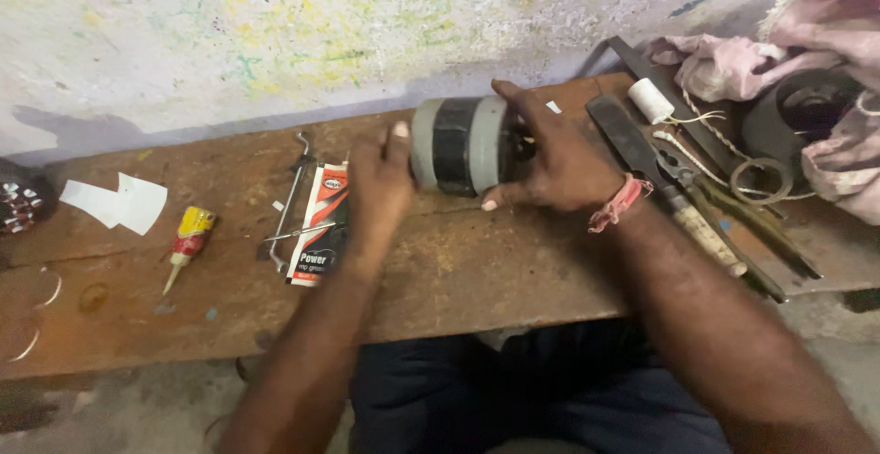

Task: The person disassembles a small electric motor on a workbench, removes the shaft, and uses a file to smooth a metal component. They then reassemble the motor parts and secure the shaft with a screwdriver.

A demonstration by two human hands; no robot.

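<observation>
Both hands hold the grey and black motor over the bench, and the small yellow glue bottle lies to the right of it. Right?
Not quite. In the head view the glue bottle lies left of the motor, not right. Both the left hand and right hand do hold it over the bench.

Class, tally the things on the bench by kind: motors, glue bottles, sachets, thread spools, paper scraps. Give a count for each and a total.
Motor, held between left hand and right hand: 1
Yellow glue bottle: 1
Red-and-black sachet: 1
White thread spool: 1
White paper scraps: 1 cluster
Total: 5
</observation>
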